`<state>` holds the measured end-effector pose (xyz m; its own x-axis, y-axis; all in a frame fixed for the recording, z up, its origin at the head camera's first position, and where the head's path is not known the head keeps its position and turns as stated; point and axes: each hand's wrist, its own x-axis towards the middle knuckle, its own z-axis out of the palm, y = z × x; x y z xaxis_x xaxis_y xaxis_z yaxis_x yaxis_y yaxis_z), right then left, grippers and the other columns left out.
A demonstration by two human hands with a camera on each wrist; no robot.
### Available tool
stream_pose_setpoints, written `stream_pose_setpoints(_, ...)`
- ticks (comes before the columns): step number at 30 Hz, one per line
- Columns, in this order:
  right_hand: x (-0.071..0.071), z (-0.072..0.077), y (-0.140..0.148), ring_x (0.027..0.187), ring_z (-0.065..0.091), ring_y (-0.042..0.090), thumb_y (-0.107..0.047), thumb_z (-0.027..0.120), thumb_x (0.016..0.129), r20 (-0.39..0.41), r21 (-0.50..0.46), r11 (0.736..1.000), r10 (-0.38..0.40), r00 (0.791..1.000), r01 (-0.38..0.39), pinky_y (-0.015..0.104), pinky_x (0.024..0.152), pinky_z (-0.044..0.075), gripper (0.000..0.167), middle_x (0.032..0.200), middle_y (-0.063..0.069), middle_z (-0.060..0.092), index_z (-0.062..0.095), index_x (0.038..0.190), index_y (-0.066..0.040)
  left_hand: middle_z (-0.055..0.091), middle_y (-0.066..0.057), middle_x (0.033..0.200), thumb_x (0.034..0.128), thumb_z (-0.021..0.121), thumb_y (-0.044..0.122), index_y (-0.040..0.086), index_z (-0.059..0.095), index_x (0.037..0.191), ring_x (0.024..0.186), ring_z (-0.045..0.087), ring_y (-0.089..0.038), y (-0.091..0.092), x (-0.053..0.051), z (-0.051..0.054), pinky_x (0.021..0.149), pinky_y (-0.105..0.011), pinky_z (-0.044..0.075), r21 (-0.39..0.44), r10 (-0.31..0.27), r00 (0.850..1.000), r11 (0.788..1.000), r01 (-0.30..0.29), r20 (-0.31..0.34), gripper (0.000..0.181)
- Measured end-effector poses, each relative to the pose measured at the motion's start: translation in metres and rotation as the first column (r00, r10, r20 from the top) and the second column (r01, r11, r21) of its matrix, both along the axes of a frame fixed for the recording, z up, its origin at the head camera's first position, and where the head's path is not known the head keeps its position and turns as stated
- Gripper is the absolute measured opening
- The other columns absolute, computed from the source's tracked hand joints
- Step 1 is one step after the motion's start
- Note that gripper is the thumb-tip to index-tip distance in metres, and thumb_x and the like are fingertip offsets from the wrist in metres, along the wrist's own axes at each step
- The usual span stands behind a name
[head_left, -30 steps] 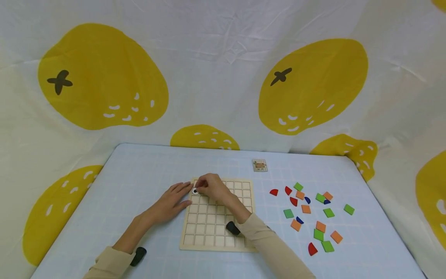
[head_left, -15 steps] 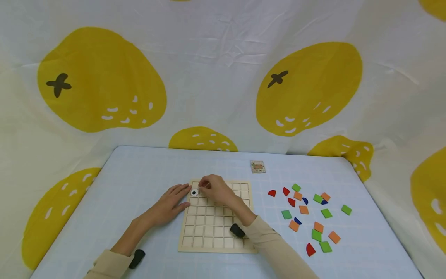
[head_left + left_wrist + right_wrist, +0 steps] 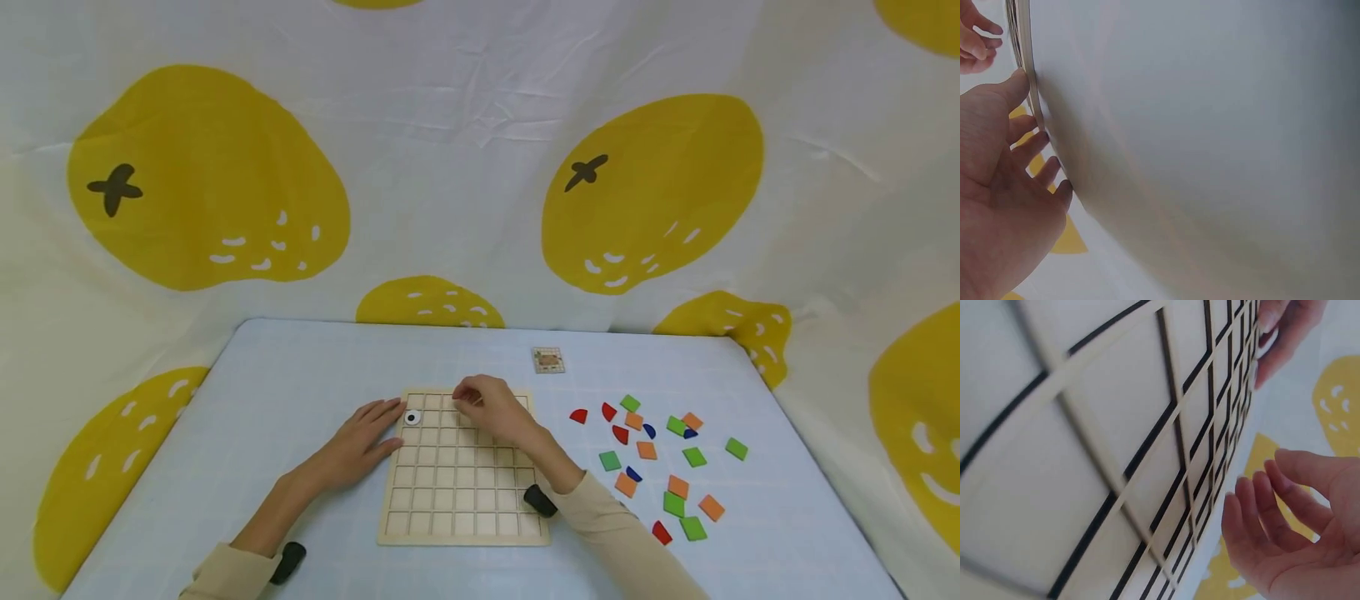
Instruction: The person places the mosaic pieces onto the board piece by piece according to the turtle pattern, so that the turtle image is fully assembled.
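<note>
A square wooden grid board [image 3: 444, 501] lies on the table in the head view. One round white disc with a black dot [image 3: 412, 417], like an eye, sits in a cell near its upper left corner. My left hand [image 3: 352, 446] rests at the board's left edge with fingers extended; the left wrist view shows the thumb and fingertips of this hand [image 3: 1013, 169] touching the rim. Over the upper part of the grid hovers my right hand [image 3: 497, 410]. In the right wrist view its fingers [image 3: 1260, 512] are loosely bent, with nothing between them and the thumb.
Right of the board lie scattered flat pieces: green squares [image 3: 693, 528], orange squares [image 3: 712, 507], red quarter circles [image 3: 578, 416] and blue half circles [image 3: 649, 431]. A small patterned card [image 3: 548, 360] lies behind the board. A fruit-print curtain [image 3: 450, 192] hangs behind the table [image 3: 315, 358].
My right hand has let go of the eye disc and moved right across the board, leaving the disc in its cell. My left hand stays at the board's edge.
</note>
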<state>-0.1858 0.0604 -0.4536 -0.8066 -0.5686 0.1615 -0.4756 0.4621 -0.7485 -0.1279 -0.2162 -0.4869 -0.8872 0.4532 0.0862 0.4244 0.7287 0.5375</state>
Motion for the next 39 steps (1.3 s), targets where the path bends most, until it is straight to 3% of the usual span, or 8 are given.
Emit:
stream_pose_setpoints(15,0.01,0.006,0.052,0.095,0.066,0.025,-0.004,0.066,0.099,-0.031,0.018,0.988,-0.154,0.988,0.155,0.038,0.084,0.057,0.012,0.102,0.009,0.069,0.072,0.108,0.003,0.041,-0.021,0.159,0.1053,0.061,0.027,0.0,0.043,0.155,0.147,0.031,-0.048,0.0,0.001,0.0,0.114,-0.066,0.03,-0.007,0.004,1.0,1.0,-0.004,-0.005,0.059)
stream_pose_setpoints(21,0.015,0.004,0.073,0.095,0.067,0.025,-0.003,0.07,0.096,-0.076,0.046,0.973,-0.223,0.972,0.226,0.043,0.085,0.057,0.01,0.099,0.006,0.07,0.072,0.105,0.001,0.042,-0.022,0.158,0.1048,0.062,0.027,0.0,0.044,0.154,0.145,0.033,-0.049,0.0,0.001,-0.001,0.113,-0.067,0.031,-0.006,0.004,1.0,1.0,-0.005,-0.018,0.059)
stream_pose_setpoints(26,0.022,0.004,0.089,0.098,0.067,0.025,-0.004,0.073,0.095,-0.053,0.072,0.956,-0.28,0.959,0.283,0.045,0.09,0.056,0.012,0.101,0.005,0.07,0.073,0.107,-0.001,0.041,-0.02,0.159,0.1051,0.061,0.028,0.002,0.044,0.155,0.147,0.032,-0.046,0.0,0.0,-0.002,0.115,-0.065,0.031,-0.009,0.01,1.0,1.0,-0.01,-0.001,0.059)
stream_pose_setpoints(39,0.043,-0.002,0.134,0.097,0.064,0.024,-0.006,0.074,0.094,-0.086,0.126,0.93,-0.337,0.938,0.346,0.045,0.088,0.056,0.017,0.105,0.006,0.07,0.073,0.111,-0.004,0.04,-0.019,0.16,0.105,0.062,0.028,0.002,0.043,0.155,0.148,0.031,-0.047,-0.001,-0.001,-0.001,0.115,-0.066,0.03,-0.002,0.004,1.0,1.0,-0.004,0.019,0.059)
